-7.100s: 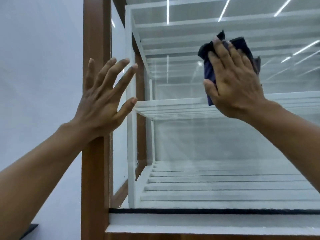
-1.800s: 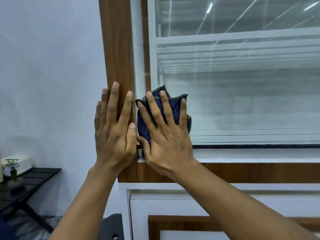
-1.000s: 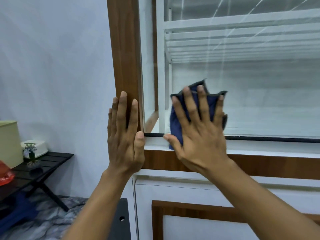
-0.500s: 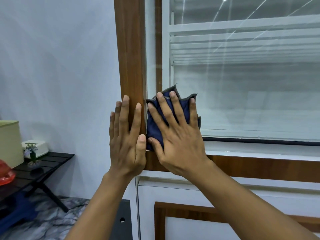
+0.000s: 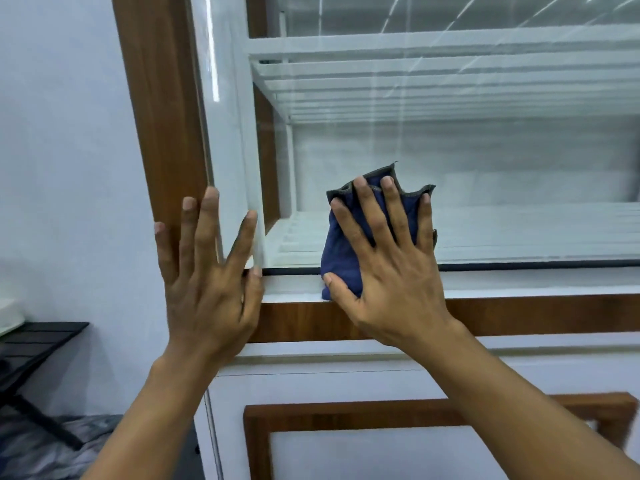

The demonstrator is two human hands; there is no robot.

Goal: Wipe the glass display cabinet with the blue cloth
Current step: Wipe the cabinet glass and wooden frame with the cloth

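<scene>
Right hand (image 5: pixel 388 268) flat on the glass display cabinet (image 5: pixel 502 161), fingers splayed wide and pinning the blue cloth (image 5: pixel 341 251) against the pane's lower edge, just above the dark seal — a spread palm that looks meant to press the whole folded pad evenly on the glass. The cloth's bottom laps onto the white sill (image 5: pixel 519 282). Left hand (image 5: pixel 207 285) is released, holding nothing, fingers extended over the wooden corner post (image 5: pixel 162 109), probably bracing the body while the other arm wipes. No brand, label or readable writing shows anywhere.
</scene>
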